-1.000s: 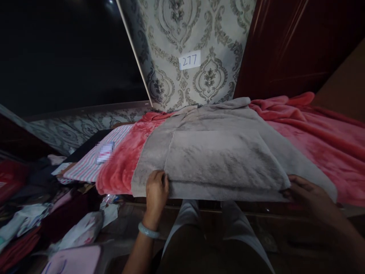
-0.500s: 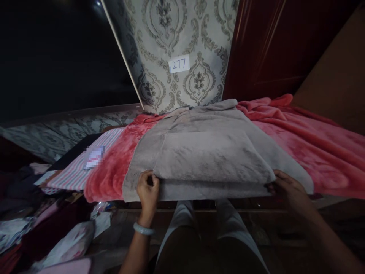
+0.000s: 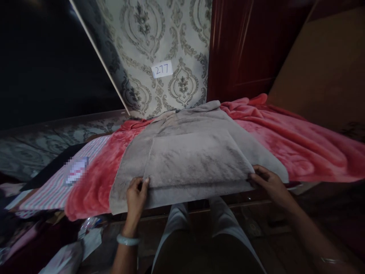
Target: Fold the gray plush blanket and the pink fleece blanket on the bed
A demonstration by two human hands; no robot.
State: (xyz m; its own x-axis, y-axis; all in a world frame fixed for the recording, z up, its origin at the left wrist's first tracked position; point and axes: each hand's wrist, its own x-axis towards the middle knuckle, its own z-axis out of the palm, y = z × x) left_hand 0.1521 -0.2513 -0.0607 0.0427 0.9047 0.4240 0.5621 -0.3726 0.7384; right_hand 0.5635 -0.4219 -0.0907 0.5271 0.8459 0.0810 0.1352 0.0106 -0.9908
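Note:
A grey plush cloth [image 3: 196,158], folded into a flat panel, lies over a wider spread of the same grey fabric [image 3: 128,167]. My left hand [image 3: 137,196] pinches the panel's near left corner between thumb and fingers. At the near right corner, my right hand [image 3: 268,183] grips the edge the same way, thumb on top. A dark line shows beneath the panel's near edge, above the bottom layer. The fingertips are partly hidden by the fabric.
Red plush blanket [image 3: 91,186] lies under the grey cloth on the left, and a rumpled pink-red part [image 3: 288,140] on the right. Striped fabric [image 3: 54,190] sits further left. Behind is a patterned wall [image 3: 159,45] with a paper label [image 3: 162,69]. Bags and clothes clutter the lower left.
The view has turned right, so the scene sits further left. Both hands stay on the near corners; the left thumb now lies flatter along the cloth's edge.

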